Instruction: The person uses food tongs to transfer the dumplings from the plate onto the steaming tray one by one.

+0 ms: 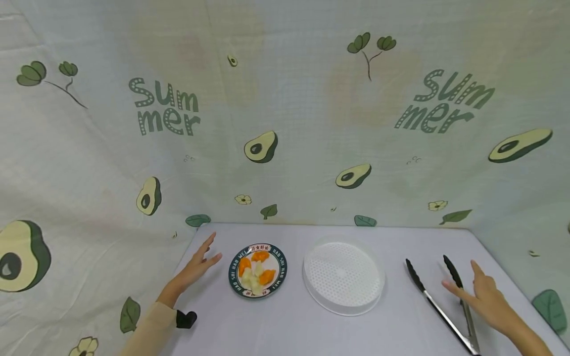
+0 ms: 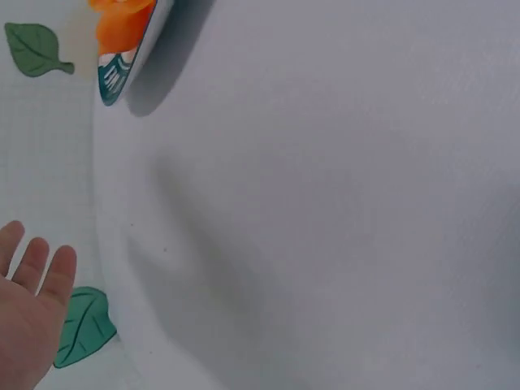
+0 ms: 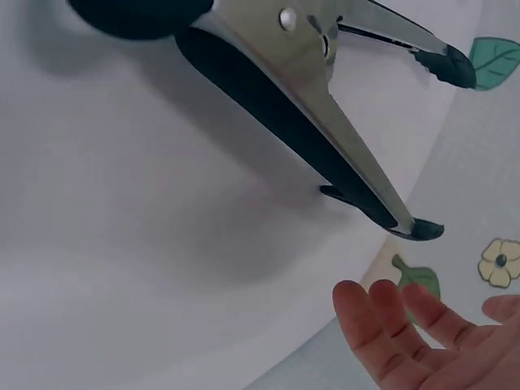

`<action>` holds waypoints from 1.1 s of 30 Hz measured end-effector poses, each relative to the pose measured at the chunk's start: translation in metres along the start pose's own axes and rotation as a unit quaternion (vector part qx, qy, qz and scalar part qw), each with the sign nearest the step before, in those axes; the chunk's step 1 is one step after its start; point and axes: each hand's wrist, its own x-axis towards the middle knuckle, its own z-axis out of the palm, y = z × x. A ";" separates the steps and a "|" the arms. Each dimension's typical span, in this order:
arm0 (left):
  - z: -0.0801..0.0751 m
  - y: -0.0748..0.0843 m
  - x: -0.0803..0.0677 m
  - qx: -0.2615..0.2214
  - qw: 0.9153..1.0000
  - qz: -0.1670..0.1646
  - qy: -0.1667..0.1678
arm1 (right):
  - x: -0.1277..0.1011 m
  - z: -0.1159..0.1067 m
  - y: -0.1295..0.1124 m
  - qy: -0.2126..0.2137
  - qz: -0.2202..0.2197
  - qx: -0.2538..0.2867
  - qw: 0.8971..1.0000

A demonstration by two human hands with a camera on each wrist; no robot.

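Note:
My left hand (image 1: 194,271) hovers at the table's left side with its fingers extended, holding nothing. To its right is a round plate (image 1: 232,283) with a dark green lettered rim, bearing orange pieces (image 1: 267,277) and pale whitish pieces (image 1: 251,281). My right hand (image 1: 490,299) is at the table's right side, its fingers loosely extended and nothing in its grasp. It is beside the metal tongs (image 1: 450,324) with black tips, which lie spread apart. In the head view the thumb overlaps one arm of the tongs; in the right wrist view the fingers are apart from the tips.
A round white perforated tray (image 1: 343,274) with a translucent rim sits mid-table between plate and tongs. The white table (image 1: 285,331) ends at the back against a cloth (image 1: 303,99) printed with avocados and leaves. A black device (image 1: 186,319) is strapped at my left wrist.

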 end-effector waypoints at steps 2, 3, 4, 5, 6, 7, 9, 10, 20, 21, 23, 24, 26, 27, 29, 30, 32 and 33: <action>0.004 -0.003 0.000 -0.015 1.000 0.004 -0.001 | -0.002 0.004 -0.001 -0.013 0.013 0.007 1.000; 0.006 -0.004 0.001 -0.022 1.000 0.004 -0.001 | -0.003 0.006 -0.002 -0.015 0.018 0.009 1.000; 0.009 -0.005 0.001 -0.027 1.000 0.005 -0.001 | -0.003 0.008 -0.002 -0.013 0.021 0.009 1.000; 0.011 -0.006 0.001 -0.030 1.000 0.005 -0.001 | -0.003 0.010 -0.002 -0.011 0.023 0.010 1.000; 0.014 -0.007 0.002 -0.033 0.999 0.005 -0.001 | -0.004 0.013 -0.002 -0.008 0.023 0.012 1.000; 0.016 -0.008 0.002 -0.039 0.999 0.008 -0.001 | -0.005 0.015 -0.002 -0.005 0.024 0.013 1.000; 0.020 -0.008 0.001 -0.053 0.999 0.010 0.001 | -0.005 0.020 -0.002 -0.006 0.028 0.015 0.999; 0.022 -0.008 0.001 -0.060 0.998 0.012 0.003 | -0.005 0.022 -0.002 -0.009 0.031 0.016 0.999; 0.039 -0.010 0.003 -0.055 0.998 -0.007 -0.006 | -0.009 0.037 -0.005 -0.015 0.030 -0.002 0.999; 0.041 -0.010 0.004 -0.051 0.999 -0.005 -0.006 | -0.010 0.039 -0.004 -0.016 0.031 -0.002 0.999; 0.044 -0.009 0.006 -0.049 0.999 -0.005 -0.010 | -0.014 0.046 -0.001 -0.011 0.025 0.000 1.000; 0.046 -0.009 0.007 -0.047 0.999 -0.006 -0.012 | -0.016 0.049 0.000 -0.005 0.018 0.001 1.000; 0.049 -0.011 0.009 -0.043 0.999 -0.013 -0.015 | -0.019 0.054 0.003 0.012 -0.006 0.002 1.000; 0.050 -0.012 0.009 -0.041 0.999 -0.012 -0.015 | -0.020 0.056 0.004 0.016 -0.017 0.000 1.000; 0.053 -0.013 0.010 -0.035 0.999 -0.021 -0.015 | -0.022 0.056 0.004 0.020 -0.031 -0.005 0.999; 0.054 -0.014 0.010 -0.031 0.999 -0.021 -0.014 | -0.022 0.057 0.004 0.018 -0.036 -0.008 0.999; 0.058 -0.013 0.009 -0.025 0.999 -0.022 -0.012 | -0.023 0.057 0.003 0.013 -0.040 -0.011 0.999; 0.059 -0.013 0.009 -0.022 0.999 -0.022 -0.014 | -0.024 0.057 0.002 0.013 -0.041 -0.010 0.999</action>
